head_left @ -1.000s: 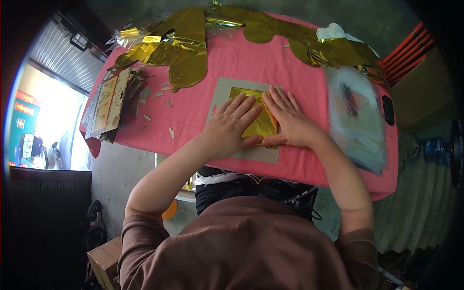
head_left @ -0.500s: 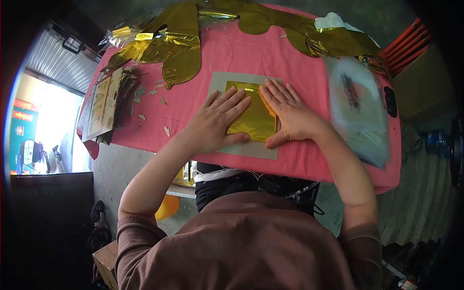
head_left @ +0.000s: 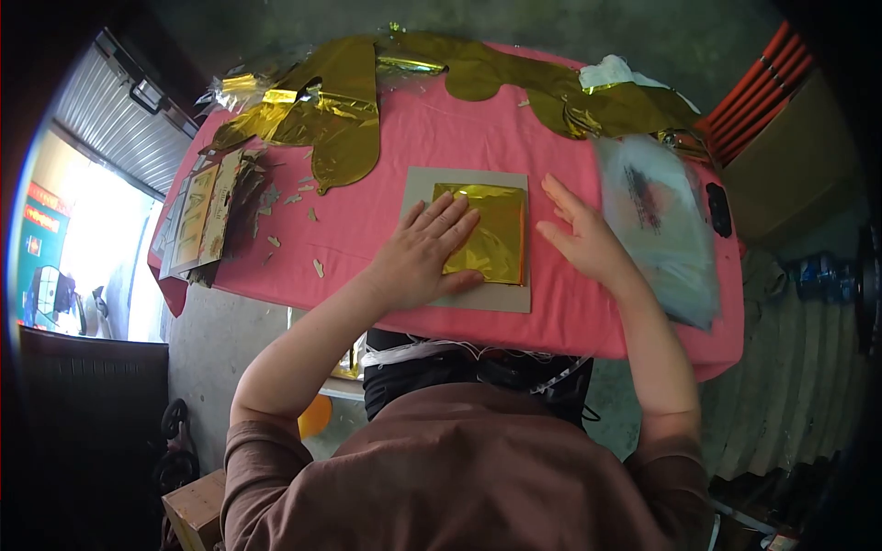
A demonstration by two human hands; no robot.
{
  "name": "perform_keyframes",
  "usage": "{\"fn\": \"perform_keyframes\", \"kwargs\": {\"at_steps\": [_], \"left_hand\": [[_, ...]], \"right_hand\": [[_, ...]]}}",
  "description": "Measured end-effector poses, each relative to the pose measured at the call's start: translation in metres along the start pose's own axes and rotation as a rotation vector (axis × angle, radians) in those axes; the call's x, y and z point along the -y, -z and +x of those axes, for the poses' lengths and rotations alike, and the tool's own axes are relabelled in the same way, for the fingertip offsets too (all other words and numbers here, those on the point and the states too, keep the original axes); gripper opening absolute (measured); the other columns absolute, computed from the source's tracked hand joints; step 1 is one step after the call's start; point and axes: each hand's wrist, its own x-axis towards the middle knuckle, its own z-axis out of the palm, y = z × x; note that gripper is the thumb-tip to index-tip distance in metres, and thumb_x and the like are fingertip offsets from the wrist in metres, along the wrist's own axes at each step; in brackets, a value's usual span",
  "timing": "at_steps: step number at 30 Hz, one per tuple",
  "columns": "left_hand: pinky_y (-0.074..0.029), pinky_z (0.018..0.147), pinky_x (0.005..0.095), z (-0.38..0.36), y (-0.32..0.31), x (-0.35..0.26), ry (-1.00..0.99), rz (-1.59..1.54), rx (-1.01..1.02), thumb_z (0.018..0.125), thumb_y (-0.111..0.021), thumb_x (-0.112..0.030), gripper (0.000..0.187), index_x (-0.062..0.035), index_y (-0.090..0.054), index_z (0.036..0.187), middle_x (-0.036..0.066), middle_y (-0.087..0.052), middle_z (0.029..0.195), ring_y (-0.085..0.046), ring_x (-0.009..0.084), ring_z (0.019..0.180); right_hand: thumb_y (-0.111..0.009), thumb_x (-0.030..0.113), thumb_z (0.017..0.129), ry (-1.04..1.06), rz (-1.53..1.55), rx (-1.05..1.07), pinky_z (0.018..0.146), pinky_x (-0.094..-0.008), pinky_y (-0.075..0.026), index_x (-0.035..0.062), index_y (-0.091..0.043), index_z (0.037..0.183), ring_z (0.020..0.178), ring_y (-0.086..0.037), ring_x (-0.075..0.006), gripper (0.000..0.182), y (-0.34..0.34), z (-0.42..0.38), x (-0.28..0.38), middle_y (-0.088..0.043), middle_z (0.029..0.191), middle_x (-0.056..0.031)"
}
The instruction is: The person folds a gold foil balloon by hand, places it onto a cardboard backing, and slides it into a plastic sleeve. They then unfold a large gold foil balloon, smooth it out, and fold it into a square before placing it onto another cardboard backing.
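Observation:
A folded gold foil sheet [head_left: 496, 241] lies on a grey card [head_left: 491, 299] on the pink-covered table [head_left: 441, 124]. My left hand [head_left: 427, 248] rests flat on the foil's left part, fingers apart, hiding that edge. To the right of the card, my right hand [head_left: 583, 234] is raised, fingers apart, with nothing in it. A thin orange edge shows along the foil's right side.
Large gold foil balloons [head_left: 349, 119] lie along the far edge. Printed cards [head_left: 207, 216] and small scraps [head_left: 274, 241] are at the left. Clear plastic bags [head_left: 657, 230] and a black object [head_left: 718, 210] lie at the right.
My right hand has lifted off the foil and moved right, uncovering its right edge. My left hand stays on the foil. The whole view has shifted slightly.

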Motion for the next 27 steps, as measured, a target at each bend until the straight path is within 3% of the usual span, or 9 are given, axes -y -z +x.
{"fn": "perform_keyframes", "kwargs": {"at_steps": [1,3,4,7,16,22,24,25,27], "left_hand": [[-0.018,0.11,0.048,0.005,-0.003,-0.004,-0.002,-0.006,-0.011,0.084,-0.049,-0.055,0.076,-0.0067,-0.032,0.14,0.016,-0.03,0.145,-0.024,0.0316,0.136],[-0.018,0.11,0.0478,0.014,-0.005,-0.013,0.003,-0.014,-0.009,0.084,-0.053,-0.051,0.075,-0.0056,-0.031,0.14,0.016,-0.029,0.145,-0.021,0.0312,0.137],[-0.018,0.11,0.0478,0.018,-0.007,-0.016,-0.001,-0.013,-0.014,0.084,-0.053,-0.051,0.075,-0.0056,-0.031,0.14,0.016,-0.029,0.145,-0.021,0.0312,0.137],[-0.019,0.11,0.0483,0.023,-0.012,-0.02,0.002,0.003,-0.024,0.084,-0.052,-0.052,0.076,-0.0057,-0.031,0.14,0.016,-0.03,0.145,-0.022,0.0311,0.137],[-0.019,0.109,0.0487,0.025,-0.012,-0.02,0.017,0.009,-0.004,0.084,-0.052,-0.053,0.077,-0.0054,-0.029,0.141,0.016,-0.031,0.144,-0.022,0.0307,0.137],[-0.021,0.11,0.0438,0.019,-0.009,-0.003,0.051,-0.228,-0.07,0.087,-0.056,-0.041,0.07,-0.0014,-0.031,0.139,0.02,-0.028,0.145,-0.025,0.0308,0.136],[-0.03,0.106,0.0368,0.014,-0.004,0.019,0.202,-0.571,-0.216,0.088,-0.057,-0.033,0.056,0.0032,-0.044,0.129,0.024,-0.041,0.136,-0.037,0.0302,0.13],[-0.03,0.106,0.0368,0.009,0.0,0.026,0.202,-0.571,-0.208,0.088,-0.057,-0.033,0.056,0.0032,-0.044,0.129,0.024,-0.041,0.136,-0.037,0.0302,0.13],[-0.042,0.094,0.0303,0.0,0.013,0.037,0.437,-0.745,-0.313,0.089,-0.057,-0.023,0.043,0.0037,-0.052,0.122,0.021,-0.056,0.121,-0.055,0.0252,0.112]], "right_hand": [[-0.065,0.018,0.082,0.008,-0.008,-0.004,0.111,-0.0374,-0.022,-0.0043,-0.025,0.139,0.137,-0.022,-0.0315,0.073,0.002,0.0,0.0,-0.027,0.144,-0.0255],[-0.057,0.013,0.086,0.097,-0.342,-0.187,0.109,-0.038,-0.026,-0.0053,-0.038,0.132,0.134,-0.03,-0.0333,0.053,-0.003,0.0,0.01,-0.036,0.139,-0.0237],[-0.057,0.013,0.086,0.099,-0.347,-0.191,0.109,-0.038,-0.026,-0.0053,-0.038,0.132,0.134,-0.03,-0.0333,0.053,-0.007,0.001,0.013,-0.036,0.139,-0.0237],[-0.053,0.023,0.09,0.339,-0.801,-0.131,0.11,-0.0423,-0.021,-0.0062,-0.041,0.13,0.135,-0.025,-0.0344,0.051,-0.027,0.004,0.01,-0.032,0.141,-0.0226],[-0.047,0.047,0.089,0.166,-0.889,0.036,0.112,-0.0432,-0.015,-0.0031,-0.024,0.141,0.139,-0.015,-0.0348,0.076,-0.039,0.004,-0.006,-0.02,0.147,-0.0224],[-0.045,0.05,0.089,0.147,-0.93,0.057,0.112,-0.0431,-0.014,-0.0034,-0.024,0.14,0.138,-0.015,-0.0353,0.077,-0.038,0.004,-0.006,-0.02,0.147,-0.0229],[-0.045,0.05,0.089,0.145,-0.92,0.049,0.112,-0.043,-0.014,-0.0036,-0.025,0.14,0.138,-0.015,-0.0354,0.077,-0.039,0.004,-0.006,-0.02,0.147,-0.0231],[-0.045,0.05,0.089,0.151,-0.917,0.04,0.112,-0.0428,-0.014,-0.0037,-0.025,0.14,0.138,-0.015,-0.0354,0.077,-0.04,0.004,-0.006,-0.02,0.147,-0.0233],[-0.045,0.05,0.089,0.146,-0.907,0.038,0.112,-0.0428,-0.014,-0.0038,-0.025,0.14,0.138,-0.015,-0.0354,0.077,-0.04,0.003,-0.006,-0.02,0.147,-0.0234]]}}
